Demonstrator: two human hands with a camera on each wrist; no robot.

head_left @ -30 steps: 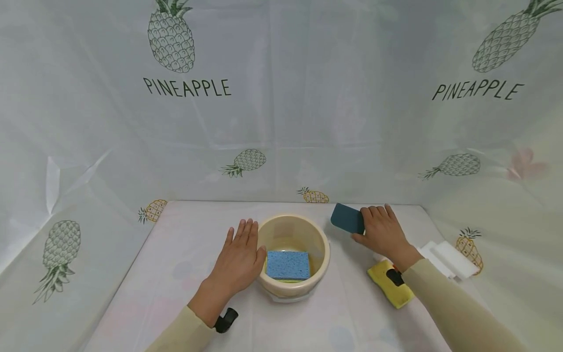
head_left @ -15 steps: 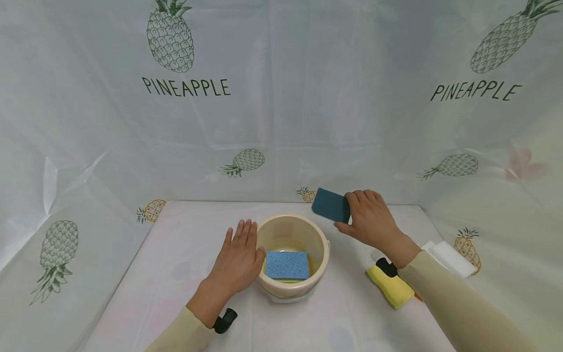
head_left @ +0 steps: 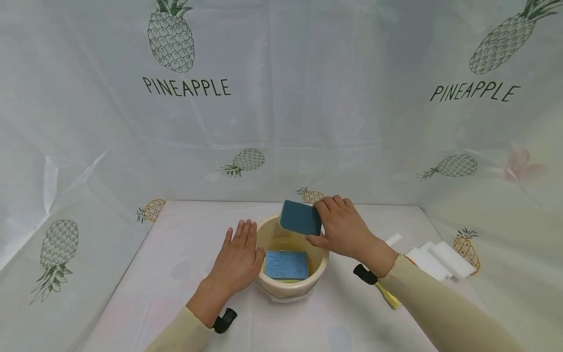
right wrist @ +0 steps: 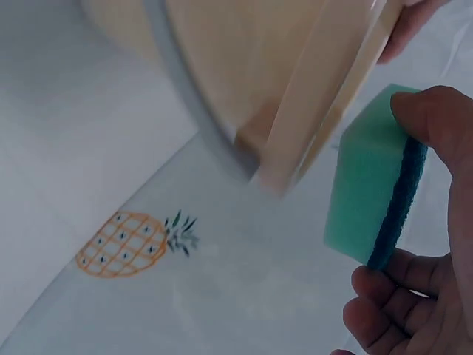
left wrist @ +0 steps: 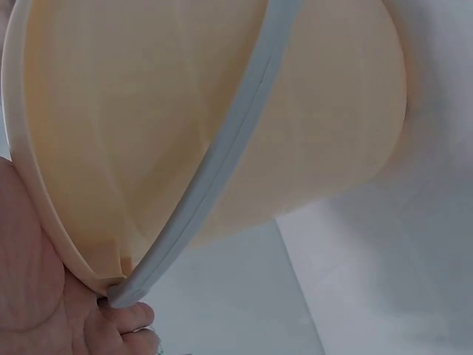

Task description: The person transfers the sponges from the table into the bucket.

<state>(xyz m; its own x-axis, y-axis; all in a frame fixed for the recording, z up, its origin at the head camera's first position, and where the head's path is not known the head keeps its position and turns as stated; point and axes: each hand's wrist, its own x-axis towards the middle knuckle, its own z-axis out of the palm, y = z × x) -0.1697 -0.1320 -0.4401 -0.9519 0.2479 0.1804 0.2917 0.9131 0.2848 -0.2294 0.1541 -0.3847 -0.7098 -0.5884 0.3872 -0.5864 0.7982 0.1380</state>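
Note:
A cream bucket (head_left: 288, 292) with a grey handle (left wrist: 214, 166) stands at the table's middle. Inside it lies a blue sponge (head_left: 287, 265), a yellow-green edge showing below it. My left hand (head_left: 236, 259) has its fingers straight and its palm against the bucket's left rim. Over the back right of the bucket's mouth, my right hand (head_left: 345, 227) pinches a scouring sponge (head_left: 300, 217) between thumb and fingers. In the right wrist view this scouring sponge (right wrist: 366, 177) shows pale green foam with a dark teal scrubbing face, apart from the rim.
Several white blocks (head_left: 453, 259) lie at the table's right side. A yellow item (head_left: 389, 297) is mostly hidden beneath my right forearm. A pineapple-printed sheet (head_left: 272, 107) rises behind the table (head_left: 211, 212).
My right hand has carried the scouring sponge leftward, from right of the bucket to over its mouth. The yellow item is now more covered by the forearm. The left hand stays put.

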